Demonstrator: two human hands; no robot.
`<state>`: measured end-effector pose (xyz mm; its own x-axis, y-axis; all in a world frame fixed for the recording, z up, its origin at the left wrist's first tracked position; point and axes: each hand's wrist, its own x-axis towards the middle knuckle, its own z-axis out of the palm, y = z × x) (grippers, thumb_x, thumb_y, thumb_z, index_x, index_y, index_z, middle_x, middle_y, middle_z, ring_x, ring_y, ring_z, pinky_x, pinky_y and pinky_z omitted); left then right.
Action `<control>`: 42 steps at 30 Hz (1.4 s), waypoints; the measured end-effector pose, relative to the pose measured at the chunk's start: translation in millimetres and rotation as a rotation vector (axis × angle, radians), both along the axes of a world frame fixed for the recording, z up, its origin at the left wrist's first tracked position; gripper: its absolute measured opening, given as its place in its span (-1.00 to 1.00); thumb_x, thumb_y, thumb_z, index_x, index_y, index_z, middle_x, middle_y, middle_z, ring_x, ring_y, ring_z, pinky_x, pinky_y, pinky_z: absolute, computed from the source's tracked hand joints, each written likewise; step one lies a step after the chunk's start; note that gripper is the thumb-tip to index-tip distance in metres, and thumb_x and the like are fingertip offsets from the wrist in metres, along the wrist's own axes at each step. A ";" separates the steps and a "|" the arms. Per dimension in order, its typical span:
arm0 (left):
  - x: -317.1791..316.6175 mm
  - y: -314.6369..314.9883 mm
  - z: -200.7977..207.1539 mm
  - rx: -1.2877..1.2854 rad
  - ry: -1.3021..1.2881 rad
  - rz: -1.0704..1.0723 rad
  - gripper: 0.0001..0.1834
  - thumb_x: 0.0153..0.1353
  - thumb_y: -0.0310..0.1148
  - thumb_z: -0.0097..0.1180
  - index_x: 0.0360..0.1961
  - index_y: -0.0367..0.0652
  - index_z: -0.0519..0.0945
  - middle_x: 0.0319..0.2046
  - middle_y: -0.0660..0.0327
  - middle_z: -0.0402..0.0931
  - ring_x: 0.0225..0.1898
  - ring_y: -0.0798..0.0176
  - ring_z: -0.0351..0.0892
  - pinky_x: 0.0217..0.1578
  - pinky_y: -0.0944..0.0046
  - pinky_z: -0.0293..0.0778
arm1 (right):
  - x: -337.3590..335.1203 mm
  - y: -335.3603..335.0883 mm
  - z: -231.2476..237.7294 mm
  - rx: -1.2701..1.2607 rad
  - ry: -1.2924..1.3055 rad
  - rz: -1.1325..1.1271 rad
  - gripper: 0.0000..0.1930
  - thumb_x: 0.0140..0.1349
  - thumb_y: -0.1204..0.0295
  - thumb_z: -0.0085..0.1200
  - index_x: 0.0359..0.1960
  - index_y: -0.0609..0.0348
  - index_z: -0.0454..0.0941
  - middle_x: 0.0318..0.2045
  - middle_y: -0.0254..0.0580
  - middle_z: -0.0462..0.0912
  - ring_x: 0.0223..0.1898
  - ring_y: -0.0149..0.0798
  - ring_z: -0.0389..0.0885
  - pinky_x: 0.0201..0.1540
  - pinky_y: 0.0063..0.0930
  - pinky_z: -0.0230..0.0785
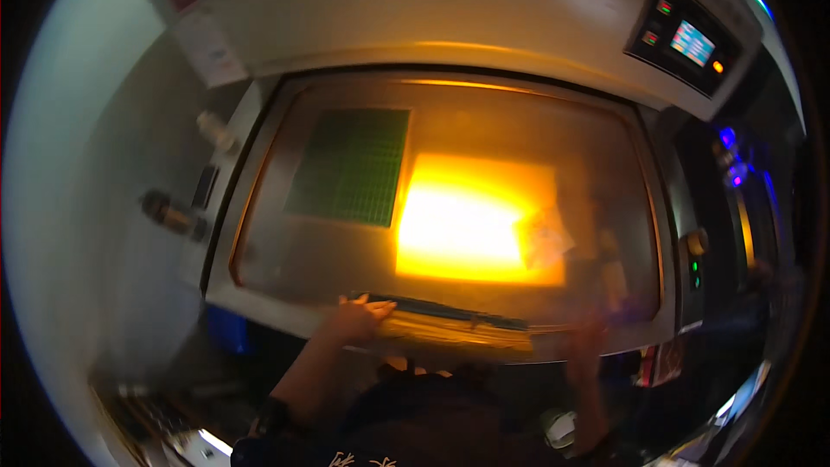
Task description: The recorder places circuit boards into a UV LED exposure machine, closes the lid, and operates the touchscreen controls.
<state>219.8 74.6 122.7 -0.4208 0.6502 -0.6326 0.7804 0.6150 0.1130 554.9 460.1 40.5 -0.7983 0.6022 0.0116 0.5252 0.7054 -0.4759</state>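
My left hand (363, 318) is at the front edge of a framed glass-like bed (346, 264), with its fingers closed round the left end of a long dark bar (450, 310). My right hand (588, 337) is near the right part of that edge, smeared by motion, so its fingers cannot be made out. A green gridded panel (354, 164) lies on the left of the bed. To its right is a brightly lit yellow rectangle (462, 220). A pale, blurred patch (545, 238) overlaps its right side; I cannot tell what it is.
A large pale machine housing (415, 17) overhangs the back of the bed, with a control panel (683, 39) at its right. Knob-like fittings (173, 212) stick out on the left. Green indicator lights (695, 272) show at the right, and a blue bin-like object (227, 329) sits below the front left.
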 end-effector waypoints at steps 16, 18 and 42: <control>-439.8 101.0 -71.7 0.339 0.272 0.420 -0.30 -0.01 -0.52 0.15 0.26 -0.12 0.39 0.08 -0.11 0.52 0.12 -0.19 0.50 0.08 -0.05 0.46 | -33.9 -302.9 53.6 -0.081 0.032 -0.769 -0.29 0.15 0.39 0.08 0.38 0.14 0.14 0.44 0.17 -0.01 0.47 0.24 -0.12 0.44 0.14 -0.18; -399.2 135.9 -69.7 0.525 0.293 0.435 -0.33 -0.06 -0.54 0.17 0.20 -0.13 0.43 0.07 -0.13 0.52 0.11 -0.19 0.50 0.08 -0.04 0.46 | -42.1 -310.4 46.8 0.017 0.073 -0.734 -0.26 0.11 0.43 0.11 0.38 0.12 0.15 0.44 0.17 0.00 0.47 0.24 -0.11 0.44 0.13 -0.16; -73.8 -37.5 -67.7 0.414 0.026 -0.045 -0.19 0.02 -0.26 0.18 0.39 0.10 0.27 0.29 0.20 0.37 0.24 -0.05 0.42 0.20 -0.03 0.39 | -223.6 -141.4 52.7 0.301 -0.073 0.675 -0.50 0.22 0.34 0.02 0.25 0.00 0.40 0.25 -0.16 0.46 0.21 -0.06 0.48 0.24 -0.12 0.29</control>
